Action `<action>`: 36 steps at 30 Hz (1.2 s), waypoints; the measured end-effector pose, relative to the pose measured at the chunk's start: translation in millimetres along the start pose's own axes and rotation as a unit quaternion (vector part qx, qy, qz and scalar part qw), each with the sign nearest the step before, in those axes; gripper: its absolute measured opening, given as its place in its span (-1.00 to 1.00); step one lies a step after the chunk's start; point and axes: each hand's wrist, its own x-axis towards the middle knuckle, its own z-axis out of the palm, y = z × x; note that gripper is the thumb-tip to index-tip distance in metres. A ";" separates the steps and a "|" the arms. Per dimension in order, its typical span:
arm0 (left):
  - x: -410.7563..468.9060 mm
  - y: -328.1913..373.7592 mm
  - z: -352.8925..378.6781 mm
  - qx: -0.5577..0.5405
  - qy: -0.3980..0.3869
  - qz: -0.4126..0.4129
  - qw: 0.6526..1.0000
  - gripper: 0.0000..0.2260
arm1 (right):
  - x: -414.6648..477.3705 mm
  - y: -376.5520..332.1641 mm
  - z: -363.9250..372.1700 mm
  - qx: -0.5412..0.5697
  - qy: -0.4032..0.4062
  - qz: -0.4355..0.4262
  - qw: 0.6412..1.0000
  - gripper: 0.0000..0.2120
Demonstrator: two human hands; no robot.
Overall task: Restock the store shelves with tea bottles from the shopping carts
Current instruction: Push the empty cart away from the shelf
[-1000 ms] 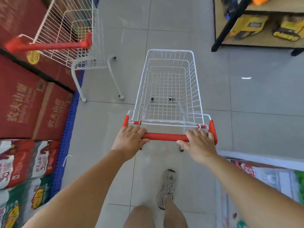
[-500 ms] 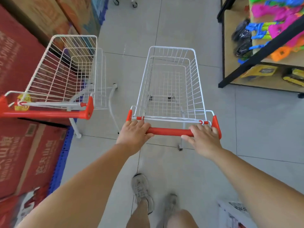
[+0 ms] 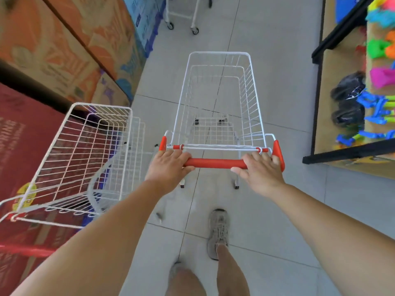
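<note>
Our left grip (image 3: 168,165) and right grip (image 3: 259,174) curled over the red handle (image 3: 215,163) of the cart (image 3: 218,54) at frame centre, second cart (image 3: 96,106) at lower left beside red cartons (image 3: 25,133), their print too blurred for us to read, toy shelf (image 3: 333,99) at right

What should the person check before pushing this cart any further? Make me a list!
1. Both hands on the red handle: the left hand and right hand grip it. Ok.
2. Tea bottles in the pushed cart: its basket is empty. Not ok.
3. Room on the left: the second cart stands close beside; whether it clears is unclear. Cannot tell.
4. Room on the right: open floor lies between the cart and the toy shelf. Ok.
5. Way ahead: bare floor right in front, a third cart farther on. Ok.
</note>
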 end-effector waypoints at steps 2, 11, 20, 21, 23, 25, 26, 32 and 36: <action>30.0 -12.9 -17.2 -0.012 0.007 -0.012 1.000 -0.70 | 36.7 2.3 -22.1 -0.010 0.002 -0.010 1.000 -0.51; 155.3 -92.4 -92.8 -0.023 0.026 -0.036 0.999 -0.68 | 192.3 -16.3 -116.8 -0.023 0.021 -0.032 0.999 -0.48; 236.0 -191.2 -144.9 -0.037 0.057 -0.027 0.997 -0.70 | 301.2 -70.1 -185.3 -0.019 0.040 -0.038 0.998 -0.52; 238.1 -200.0 -147.7 -0.045 0.061 -0.029 0.997 -0.71 | 309.0 -76.8 -189.7 -0.024 0.040 -0.042 0.998 -0.52; 239.4 -216.5 -152.2 -0.059 0.072 -0.033 0.995 -0.72 | 322.4 -91.3 -197.8 -0.035 0.036 -0.049 0.998 -0.51; 236.5 -233.4 -156.1 -0.069 0.074 -0.047 0.994 -0.74 | 333.2 -107.5 -204.3 -0.039 0.028 -0.059 0.997 -0.50; 234.0 -241.4 -157.8 -0.073 0.073 -0.055 0.993 -0.74 | 337.3 -115.9 -206.7 -0.038 0.025 -0.066 0.997 -0.50; 206.8 -289.7 -161.1 -0.079 0.046 -0.097 0.991 -0.75 | 344.7 -172.0 -212.1 -0.032 0.013 -0.107 0.994 -0.50; 184.5 -314.5 -158.2 -0.093 0.035 -0.121 0.988 -0.80 | 341.7 -203.2 -209.9 -0.032 0.023 -0.130 0.991 -0.50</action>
